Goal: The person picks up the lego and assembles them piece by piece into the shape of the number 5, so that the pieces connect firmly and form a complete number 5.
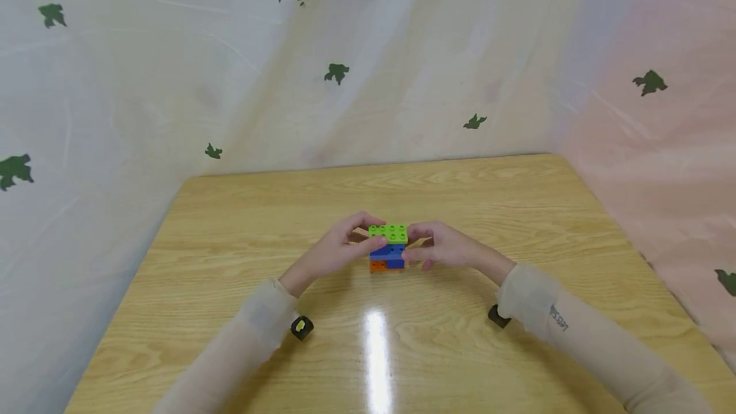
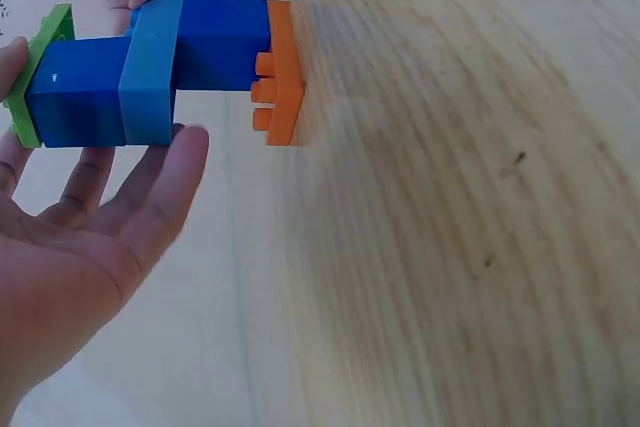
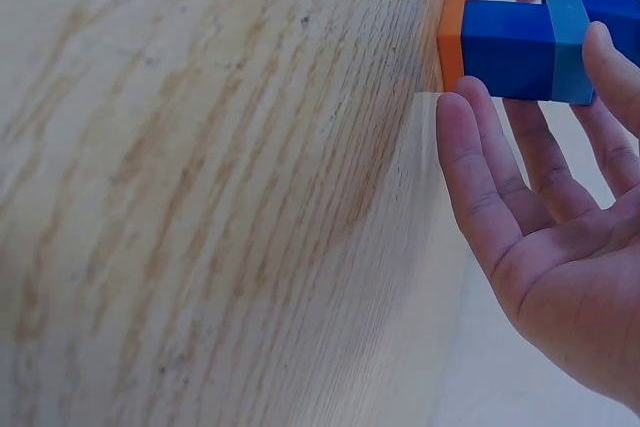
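A stack of toy building bricks [image 1: 395,250] stands upright on the table between both hands. Its orange plate [image 2: 286,72] is at the bottom, with a dark blue brick [image 3: 508,47] over one half. Above come a lighter blue plate [image 2: 150,72], another dark blue brick [image 2: 78,92] over the other half, and a studded green plate [image 1: 390,233] on top. My left hand [image 1: 330,251] pinches the green plate at its left end, thumb in front and forefinger behind. From the right, my right hand [image 1: 445,246] holds the stack at the lighter blue plate, thumb in front.
The wooden table [image 1: 241,209] has a bright reflection towards its near side. A black wrist device [image 1: 301,327] sits by the left cuff, another black device [image 1: 498,316] by the right. A cloth backdrop [image 1: 402,50] with green leaf prints hangs behind the table.
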{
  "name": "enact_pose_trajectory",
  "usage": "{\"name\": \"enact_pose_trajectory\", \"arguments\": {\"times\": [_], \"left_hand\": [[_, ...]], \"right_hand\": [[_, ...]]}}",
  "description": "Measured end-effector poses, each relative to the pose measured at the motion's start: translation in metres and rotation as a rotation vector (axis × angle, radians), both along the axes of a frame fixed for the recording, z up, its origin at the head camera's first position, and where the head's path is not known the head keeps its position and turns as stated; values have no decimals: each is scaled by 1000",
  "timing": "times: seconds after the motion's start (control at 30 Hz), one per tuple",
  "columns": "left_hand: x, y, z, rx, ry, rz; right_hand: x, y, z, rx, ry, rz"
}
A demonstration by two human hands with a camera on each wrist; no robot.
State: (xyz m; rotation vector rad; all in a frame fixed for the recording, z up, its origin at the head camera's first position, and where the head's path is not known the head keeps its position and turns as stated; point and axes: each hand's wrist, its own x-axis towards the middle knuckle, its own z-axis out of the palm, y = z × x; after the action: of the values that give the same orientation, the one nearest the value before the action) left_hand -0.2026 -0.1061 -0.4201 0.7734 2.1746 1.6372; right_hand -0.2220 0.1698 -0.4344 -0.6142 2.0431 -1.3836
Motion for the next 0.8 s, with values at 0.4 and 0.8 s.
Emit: {"name": "enact_pose_trajectory", "arguments": {"times": [0.4, 0.8], "left_hand": [[4, 1, -2, 43, -128, -6], [4, 0, -5, 54, -88, -12]], "right_hand": [[2, 0, 1, -9, 13, -5], [0, 0, -3, -12, 15, 1]]}}
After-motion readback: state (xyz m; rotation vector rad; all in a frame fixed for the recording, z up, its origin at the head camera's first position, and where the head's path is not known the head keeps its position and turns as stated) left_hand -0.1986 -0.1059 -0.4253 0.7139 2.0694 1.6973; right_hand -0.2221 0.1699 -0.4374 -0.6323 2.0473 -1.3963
